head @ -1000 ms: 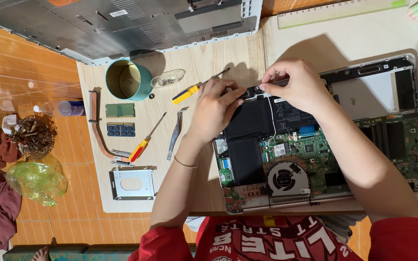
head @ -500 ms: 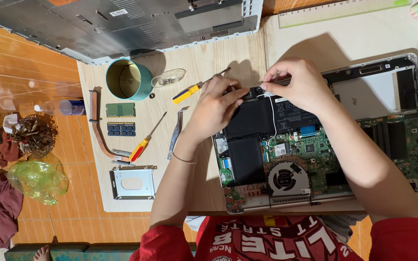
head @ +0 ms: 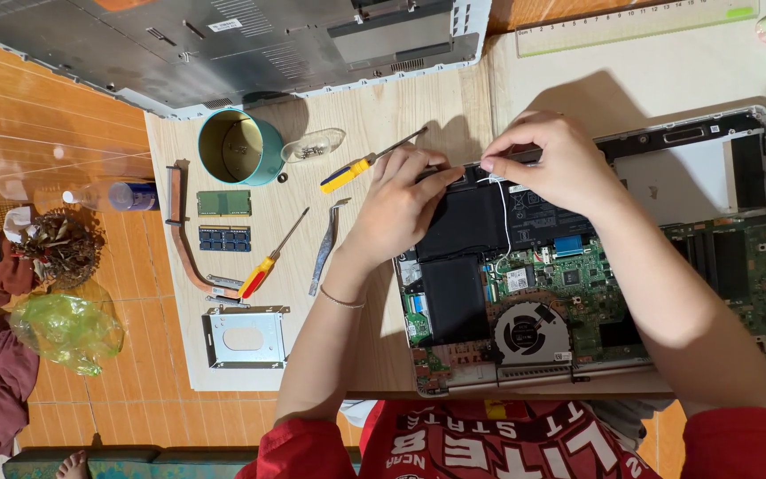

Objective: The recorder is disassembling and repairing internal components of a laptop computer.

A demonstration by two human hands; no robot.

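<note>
An opened laptop base [head: 755, 293] lies before me with its black battery [head: 458, 297], green board and round fan [head: 532, 334] exposed. My right hand [head: 551, 164] pinches a thin white wire [head: 505, 222] at the laptop's rear edge. My left hand [head: 401, 200] has its fingers curled, with the tips on that same edge just left of the right hand. Whether they grip anything is hidden. A yellow-handled screwdriver [head: 345, 176] lies on the board right beside my left hand.
On the light wooden board [head: 347, 106] lie a teal tin cup [head: 232, 146], two memory modules [head: 223, 203], a copper heat pipe [head: 183, 239], a red-and-yellow screwdriver [head: 263, 270], tweezers [head: 324, 250] and a metal drive caddy [head: 246, 337]. The laptop's grey bottom cover [head: 223, 44] lies at the back. A ruler [head: 631, 22] is at the far right.
</note>
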